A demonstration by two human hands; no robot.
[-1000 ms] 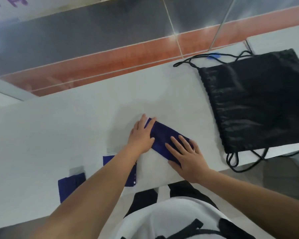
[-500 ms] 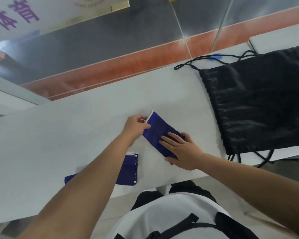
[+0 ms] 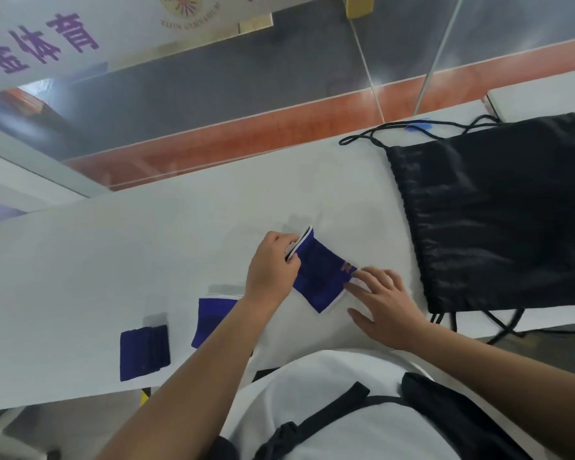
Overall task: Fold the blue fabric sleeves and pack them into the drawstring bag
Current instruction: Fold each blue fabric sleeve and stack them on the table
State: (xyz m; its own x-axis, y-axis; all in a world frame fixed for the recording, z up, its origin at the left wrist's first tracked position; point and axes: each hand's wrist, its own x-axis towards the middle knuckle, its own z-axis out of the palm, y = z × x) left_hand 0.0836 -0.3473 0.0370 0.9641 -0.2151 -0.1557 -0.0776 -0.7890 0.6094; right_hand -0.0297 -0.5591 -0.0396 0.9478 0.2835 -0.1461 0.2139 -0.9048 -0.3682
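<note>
A blue fabric sleeve with white trim (image 3: 319, 277) lies on the white table (image 3: 146, 260) in front of me. My left hand (image 3: 273, 267) pinches its far white-edged end, lifted a little off the table. My right hand (image 3: 382, 303) rests with spread fingers on its near right corner. A second blue sleeve (image 3: 213, 318) lies partly under my left forearm. A third, folded small and dark blue (image 3: 144, 351), lies near the table's front left. The black drawstring bag (image 3: 498, 207) lies flat at the right, its cords trailing at both ends.
The table's front edge runs just before my body. Beyond the far edge is a grey and orange floor with a glass partition and a white sign. A second white table corner (image 3: 538, 97) shows at the back right.
My left hand has gripped the sleeve's far end and raised it. My right hand slid from the sleeve's middle to its near right corner. The view has tilted up slightly.
</note>
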